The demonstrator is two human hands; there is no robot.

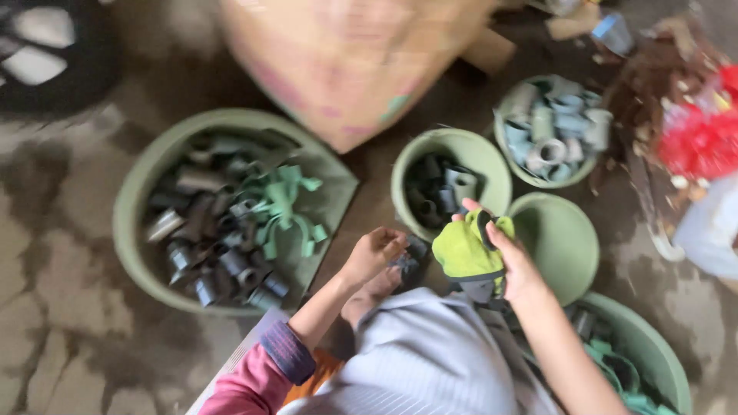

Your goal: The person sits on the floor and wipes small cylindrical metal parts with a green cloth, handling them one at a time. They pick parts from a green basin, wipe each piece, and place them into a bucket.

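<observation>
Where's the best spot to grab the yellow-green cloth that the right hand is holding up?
Probably the bunched top edge of the yellow-green cloth, coming from the left. The right hand pinches its right side and the folds hang loose below, so the left side is free. The left hand is close by, closed on a small dark part.

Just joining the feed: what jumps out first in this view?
The bright yellow-green glove at centre stands out, gripped by the right hand, while the left hand closes on a small dark fitting beside it. Around them sit green tubs: a large tub of dark pipe fittings on the left, and a smaller tub of pale grey fittings at upper right.
</observation>
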